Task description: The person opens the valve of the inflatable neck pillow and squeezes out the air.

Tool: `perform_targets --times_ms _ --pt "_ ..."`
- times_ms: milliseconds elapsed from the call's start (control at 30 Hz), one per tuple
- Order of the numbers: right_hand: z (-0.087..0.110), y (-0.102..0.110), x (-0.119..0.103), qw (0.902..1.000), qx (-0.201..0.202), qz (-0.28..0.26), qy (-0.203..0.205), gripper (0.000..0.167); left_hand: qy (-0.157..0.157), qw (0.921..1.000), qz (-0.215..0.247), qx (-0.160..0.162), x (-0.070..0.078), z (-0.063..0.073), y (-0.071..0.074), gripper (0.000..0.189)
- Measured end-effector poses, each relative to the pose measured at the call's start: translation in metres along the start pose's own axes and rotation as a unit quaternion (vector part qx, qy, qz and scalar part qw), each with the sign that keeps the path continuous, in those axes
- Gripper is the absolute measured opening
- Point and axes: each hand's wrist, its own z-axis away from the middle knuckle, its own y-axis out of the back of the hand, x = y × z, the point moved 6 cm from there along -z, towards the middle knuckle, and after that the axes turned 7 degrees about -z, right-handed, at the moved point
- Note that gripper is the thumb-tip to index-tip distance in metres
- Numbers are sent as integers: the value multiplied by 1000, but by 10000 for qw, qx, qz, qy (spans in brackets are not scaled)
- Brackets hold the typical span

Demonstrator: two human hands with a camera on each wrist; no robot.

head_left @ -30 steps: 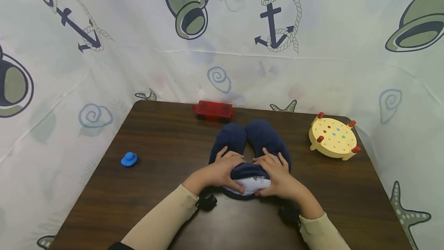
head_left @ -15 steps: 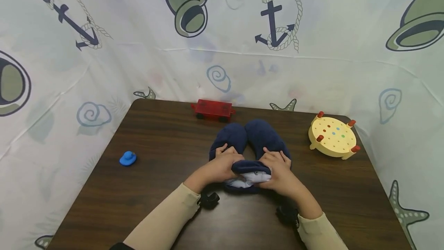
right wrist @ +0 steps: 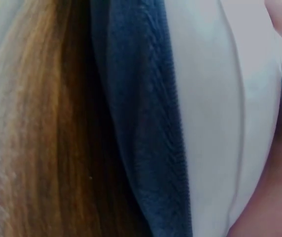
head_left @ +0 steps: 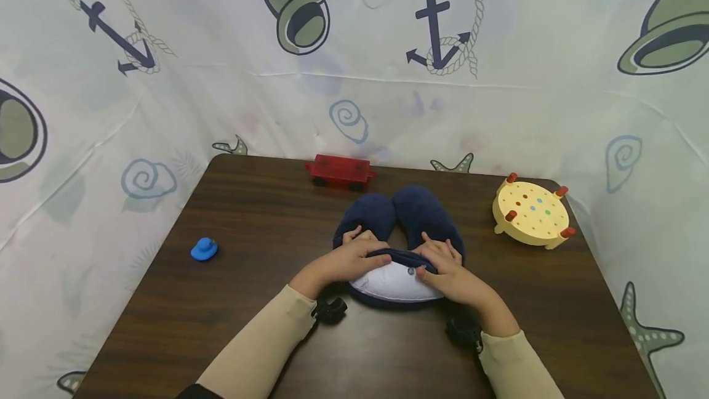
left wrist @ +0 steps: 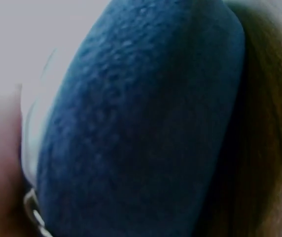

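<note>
A navy U-shaped neck pillow lies on the table, its two rounded ends pointing away from me. Along the near curve its cover is parted, and the smooth white inner cushion shows. My left hand grips the peeled-back cover edge, thumb over the fold and fingers on the navy fabric. On the other side my right hand holds the same edge, thumb near a small round mark on the white. In the left wrist view the navy cover fills the middle; the right wrist view shows the white cushion beside the navy rim.
A red toy wagon stands at the table's back edge. To the right sits a yellow round toy with red pegs. A small blue hat-shaped piece lies at left on the dark wooden table. Patterned cloth hangs behind.
The navy cover edge has been pulled back away from me, so more of the white cushion shows. Both thumbs moved from the white part up onto the folded edge.
</note>
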Motion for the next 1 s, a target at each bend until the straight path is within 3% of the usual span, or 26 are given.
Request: perform_targets --times_ms 133,267,367,500,600,667,733,833,900,1000 --pt "-14 -3 -8 10000 -73 31 -1 42 595 9973 -298 294 0 6 13 38" --pt "-13 -6 -7 9998 -107 -71 -142 38 1195 9889 -676 563 10 8 13 39" --pt "-2 -7 -6 9995 -18 -299 -119 37 1091 9876 -880 703 25 6 8 30" --pt "2 -19 -7 9991 -149 -298 248 47 358 9817 -1696 794 44 12 9 5" --pt "5 -29 -2 9985 -295 -199 415 52 36 9714 -2274 684 49 17 3 19" --pt "3 -32 -1 9982 -362 -235 424 54 147 9704 -2355 516 44 22 1 25" --pt "0 -31 -1 9980 -429 -188 414 56 458 9701 -2362 310 37 25 0 25" --pt "0 -26 -2 9974 -591 -107 398 59 763 9721 -2214 -104 27 23 -2 44" --pt "3 -23 -3 9970 -630 -18 439 59 812 9744 -2080 -260 24 20 -2 56" --pt "9 -21 -3 9972 -615 -93 404 58 697 9822 -1730 -223 23 15 -2 46"
